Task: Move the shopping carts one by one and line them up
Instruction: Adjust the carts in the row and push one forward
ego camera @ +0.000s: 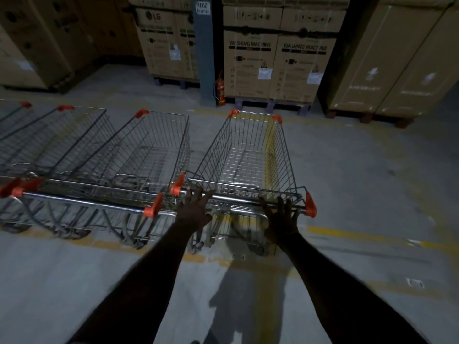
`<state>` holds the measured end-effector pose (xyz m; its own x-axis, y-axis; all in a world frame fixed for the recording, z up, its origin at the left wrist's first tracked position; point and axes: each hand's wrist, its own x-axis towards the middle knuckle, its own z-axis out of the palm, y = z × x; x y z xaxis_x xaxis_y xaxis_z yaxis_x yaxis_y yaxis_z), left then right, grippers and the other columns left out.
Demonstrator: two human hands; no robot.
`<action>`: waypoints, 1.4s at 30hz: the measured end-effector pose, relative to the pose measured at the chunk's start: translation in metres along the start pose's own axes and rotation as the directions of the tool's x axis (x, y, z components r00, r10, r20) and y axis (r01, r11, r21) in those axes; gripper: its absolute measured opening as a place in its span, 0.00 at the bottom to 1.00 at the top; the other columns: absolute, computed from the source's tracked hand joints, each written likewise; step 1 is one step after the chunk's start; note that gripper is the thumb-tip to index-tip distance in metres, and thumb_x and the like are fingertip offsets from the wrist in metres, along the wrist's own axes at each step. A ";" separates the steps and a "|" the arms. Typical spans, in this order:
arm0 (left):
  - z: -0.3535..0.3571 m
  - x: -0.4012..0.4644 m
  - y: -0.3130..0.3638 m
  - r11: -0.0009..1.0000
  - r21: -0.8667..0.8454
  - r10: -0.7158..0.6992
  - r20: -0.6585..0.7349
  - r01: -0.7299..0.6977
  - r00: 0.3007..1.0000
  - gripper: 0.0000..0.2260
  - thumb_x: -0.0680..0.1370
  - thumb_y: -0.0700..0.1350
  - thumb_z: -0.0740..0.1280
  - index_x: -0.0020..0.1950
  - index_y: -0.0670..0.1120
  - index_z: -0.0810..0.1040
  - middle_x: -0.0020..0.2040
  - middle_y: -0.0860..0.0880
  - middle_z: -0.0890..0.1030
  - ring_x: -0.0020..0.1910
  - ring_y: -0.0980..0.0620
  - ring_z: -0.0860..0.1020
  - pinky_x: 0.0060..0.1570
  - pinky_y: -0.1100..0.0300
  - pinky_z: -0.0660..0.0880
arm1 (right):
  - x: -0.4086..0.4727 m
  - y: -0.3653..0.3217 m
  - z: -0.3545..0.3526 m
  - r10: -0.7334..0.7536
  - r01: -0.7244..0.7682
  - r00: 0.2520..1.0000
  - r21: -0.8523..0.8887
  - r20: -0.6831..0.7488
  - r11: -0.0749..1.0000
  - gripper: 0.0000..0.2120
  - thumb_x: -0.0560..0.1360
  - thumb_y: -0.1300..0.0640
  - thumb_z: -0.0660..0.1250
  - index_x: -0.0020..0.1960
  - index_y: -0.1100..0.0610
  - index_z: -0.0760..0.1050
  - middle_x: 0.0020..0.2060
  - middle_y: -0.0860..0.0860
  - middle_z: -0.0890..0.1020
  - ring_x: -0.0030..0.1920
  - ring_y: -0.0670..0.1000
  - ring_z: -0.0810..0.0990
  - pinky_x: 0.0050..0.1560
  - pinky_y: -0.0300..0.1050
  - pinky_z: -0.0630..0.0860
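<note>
Site: a dim storeroom with a grey concrete floor (pixel 372 194) marked by worn yellow lines (pixel 352 234)
Cart in hand: a wire shopping cart (pixel 250 155) stands at the right end of the row, basket pointing away from the person, orange caps on its corners and on both ends of its handle bar (pixel 238 198)
Position of that cart: just beside the next cart (pixel 154 150) on its left, their near corners almost touching; its handle sits slightly farther from the person than the neighbour's handle
Row: further carts (pixel 49 145) stand side by side to the left, all facing the same way, running out of view at the left edge
Left hand: the left hand (pixel 195 209) is over the left end of the handle bar, fingers spread and straight, tips reaching the bar; no grip is visible
Right hand: the right hand (pixel 282 217) is over the right end of the same bar, fingers straight and splayed, tips on or just above the bar; contact cannot be confirmed
Hands relative to each other: well apart, one toward each end of the bar, both arms extended forward
Background: tall cardboard boxes (pixel 275 65) printed "WASHING MACHINE" stand on pallets behind the carts; more boxes stand to the left and right
Pillar: a grey pillar (pixel 205 58) rises between the box stacks, with a red fire extinguisher (pixel 220 91) at its foot
Floor near person: a shadow (pixel 238 301) falls between the arms
</note>
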<state>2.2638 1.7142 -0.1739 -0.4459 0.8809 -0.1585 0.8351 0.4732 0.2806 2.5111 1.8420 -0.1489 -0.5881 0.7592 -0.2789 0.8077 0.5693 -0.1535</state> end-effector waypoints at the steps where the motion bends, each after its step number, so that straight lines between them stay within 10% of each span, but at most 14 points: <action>1: 0.000 -0.004 0.001 1.000 0.018 -0.006 -0.010 0.006 1.000 0.39 0.73 0.52 0.69 0.77 0.62 0.50 0.80 0.49 0.50 0.78 0.39 0.46 0.71 0.34 0.56 | -0.004 -0.001 0.001 -0.002 0.002 1.000 -0.007 -0.009 1.000 0.45 0.75 0.50 0.65 0.76 0.37 0.33 0.78 0.60 0.37 0.75 0.67 0.33 0.72 0.72 0.39; 17: 0.013 -0.044 0.010 0.996 0.081 -0.014 -0.093 0.021 0.996 0.41 0.72 0.51 0.69 0.78 0.59 0.49 0.80 0.46 0.50 0.78 0.37 0.43 0.74 0.39 0.54 | -0.035 -0.001 0.016 -0.006 0.006 0.999 -0.002 -0.052 1.000 0.50 0.74 0.64 0.63 0.74 0.33 0.31 0.78 0.59 0.38 0.75 0.64 0.32 0.72 0.68 0.36; 42: 0.009 -0.089 0.018 0.998 0.051 -0.036 -0.049 0.039 0.998 0.41 0.73 0.46 0.68 0.77 0.63 0.46 0.80 0.50 0.48 0.78 0.41 0.42 0.72 0.39 0.58 | -0.077 0.000 0.020 -0.037 0.038 0.999 0.032 -0.035 0.999 0.44 0.77 0.52 0.64 0.77 0.38 0.34 0.78 0.60 0.37 0.75 0.66 0.32 0.71 0.70 0.36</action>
<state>2.3211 1.6440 -0.1629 -0.4912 0.8625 -0.1218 0.8324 0.5060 0.2261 2.5572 1.7767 -0.1461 -0.6187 0.7481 -0.2397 0.7856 0.5873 -0.1947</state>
